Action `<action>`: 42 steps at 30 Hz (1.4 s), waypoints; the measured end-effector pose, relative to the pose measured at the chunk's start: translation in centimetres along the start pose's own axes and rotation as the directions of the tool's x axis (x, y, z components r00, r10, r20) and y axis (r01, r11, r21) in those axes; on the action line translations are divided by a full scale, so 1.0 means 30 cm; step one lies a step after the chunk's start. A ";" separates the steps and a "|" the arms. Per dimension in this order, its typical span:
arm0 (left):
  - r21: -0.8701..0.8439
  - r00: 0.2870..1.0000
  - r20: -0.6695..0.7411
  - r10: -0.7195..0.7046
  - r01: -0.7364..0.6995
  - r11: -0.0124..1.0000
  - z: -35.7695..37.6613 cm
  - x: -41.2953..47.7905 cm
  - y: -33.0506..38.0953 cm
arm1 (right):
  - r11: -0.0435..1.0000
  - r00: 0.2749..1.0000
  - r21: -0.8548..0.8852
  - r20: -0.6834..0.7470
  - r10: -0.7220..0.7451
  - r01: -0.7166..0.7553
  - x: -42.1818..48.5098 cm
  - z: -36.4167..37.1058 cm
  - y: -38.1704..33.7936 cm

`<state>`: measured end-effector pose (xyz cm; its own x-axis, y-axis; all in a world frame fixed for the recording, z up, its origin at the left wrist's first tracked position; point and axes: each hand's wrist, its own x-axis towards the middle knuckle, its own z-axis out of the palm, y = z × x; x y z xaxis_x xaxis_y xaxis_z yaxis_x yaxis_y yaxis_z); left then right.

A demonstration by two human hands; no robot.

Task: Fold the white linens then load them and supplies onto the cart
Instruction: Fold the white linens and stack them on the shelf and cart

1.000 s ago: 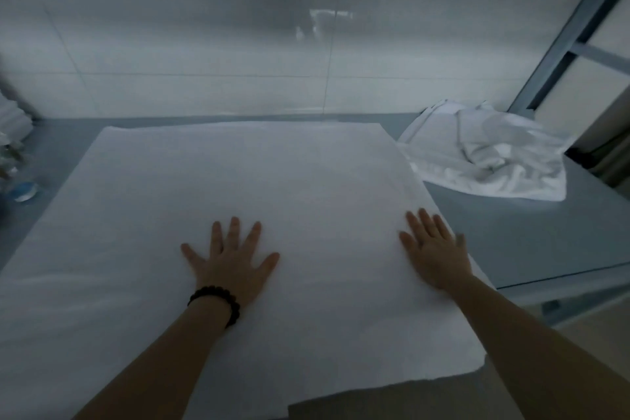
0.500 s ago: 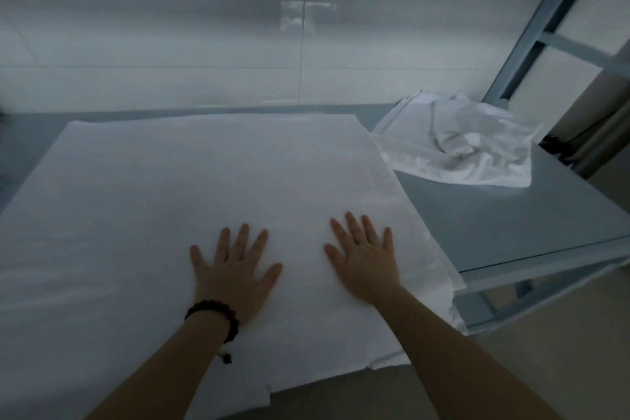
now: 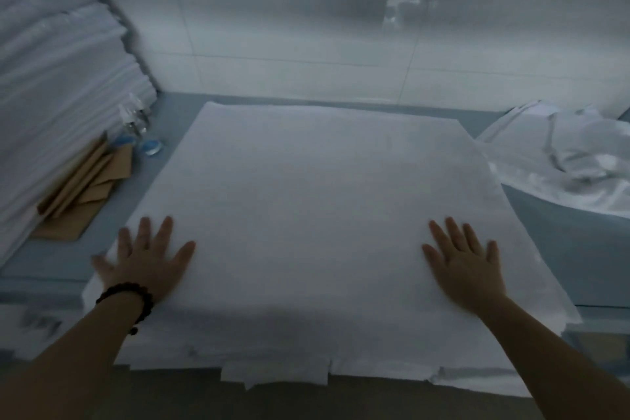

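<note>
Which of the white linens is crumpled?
The loose linen at far right, bunched and wrinkled; the centre sheet lies flat and the left stack is folded.

Dim light, white tiled wall point(image 3: 306, 44), blue-grey table point(image 3: 562, 249).

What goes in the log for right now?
left hand: pressing white sheet | right hand: pressing white sheet | phase: smoothing

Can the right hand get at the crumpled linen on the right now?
Probably yes: the right hand lies flat, holds nothing, and nothing stands between it and the crumpled linen.
</note>
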<state>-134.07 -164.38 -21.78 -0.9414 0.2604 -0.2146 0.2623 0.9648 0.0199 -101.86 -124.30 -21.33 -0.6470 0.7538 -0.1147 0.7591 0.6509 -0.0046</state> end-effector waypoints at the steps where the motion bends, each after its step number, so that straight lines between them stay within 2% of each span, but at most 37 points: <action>1: -0.008 1.000 0.004 -0.019 0.019 1.000 -0.008 0.006 -0.009 | 1.000 0.999 0.007 0.024 0.025 -0.025 -0.001 -0.010 -0.011; 4: -0.031 0.997 -0.076 0.018 -0.021 0.999 -0.031 0.002 0.093 | 0.994 0.995 0.071 0.064 0.076 -0.081 -0.014 -0.043 -0.140; 6: 0.019 0.968 -0.151 0.200 -0.199 0.980 -0.026 -0.026 0.236 | 0.998 1.000 0.067 0.007 -0.020 0.020 -0.030 -0.049 -0.317; 8: 0.053 0.900 -0.148 0.411 -0.407 0.912 -0.001 -0.065 0.379 | 0.983 0.985 0.081 -0.052 -0.163 0.167 -0.043 -0.039 -0.533; 9: 0.049 0.868 -0.116 0.484 -0.481 0.875 0.016 -0.078 0.426 | 0.971 0.974 0.089 -0.064 -0.218 0.224 -0.047 -0.028 -0.638; 11: 0.017 0.840 -0.065 0.539 -0.539 0.842 0.037 -0.058 0.440 | 0.954 0.959 0.099 -0.054 -0.279 0.283 -0.048 -0.003 -0.808; 13: -0.004 0.874 -0.081 0.480 -0.482 0.876 0.042 0.017 0.351 | 0.955 0.959 0.096 -0.046 -0.278 0.282 -0.043 0.018 -0.896; 16: 0.010 0.946 -0.102 0.308 -0.309 0.951 0.027 0.151 0.120 | 0.965 0.968 0.095 -0.077 -0.239 0.246 -0.038 0.046 -0.916; 20: -0.010 0.973 -0.076 0.218 -0.219 0.976 -0.005 0.182 -0.061 | 0.964 0.969 0.103 -0.079 -0.236 0.244 -0.040 0.036 -0.915; 22: 0.006 0.976 -0.084 0.202 -0.202 0.979 -0.003 0.124 -0.047 | 0.960 0.965 0.105 -0.051 -0.256 0.260 -0.053 0.023 -0.901; 24: 0.016 0.955 -0.121 0.269 -0.269 0.963 0.005 0.042 0.004 | 0.965 0.970 0.097 -0.038 -0.239 0.242 -0.074 0.022 -0.848; 27: -0.039 0.897 -0.162 0.410 -0.421 0.906 0.011 -0.066 0.129 | 0.988 0.992 0.082 -0.020 -0.128 0.129 -0.089 0.014 -0.690; 29: -0.078 0.878 -0.136 0.459 -0.472 0.878 0.017 -0.106 0.233 | 0.997 0.999 0.072 0.024 -0.042 0.040 -0.083 -0.002 -0.582; 33: -0.024 0.891 -0.055 0.451 -0.453 0.891 0.060 -0.127 0.364 | 1.000 0.999 0.025 0.051 0.004 -0.005 -0.074 -0.001 -0.476; 42: -0.010 0.919 -0.061 0.388 -0.390 0.921 0.048 0.001 0.478 | 0.998 0.999 0.056 -0.015 -0.035 0.036 0.102 0.004 -0.453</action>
<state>-130.02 -150.60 -22.91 -0.7767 0.6164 -0.1298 0.6063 0.7874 0.1116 -114.15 -130.85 -21.75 -0.6744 0.7317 -0.0996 0.7381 0.6716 -0.0645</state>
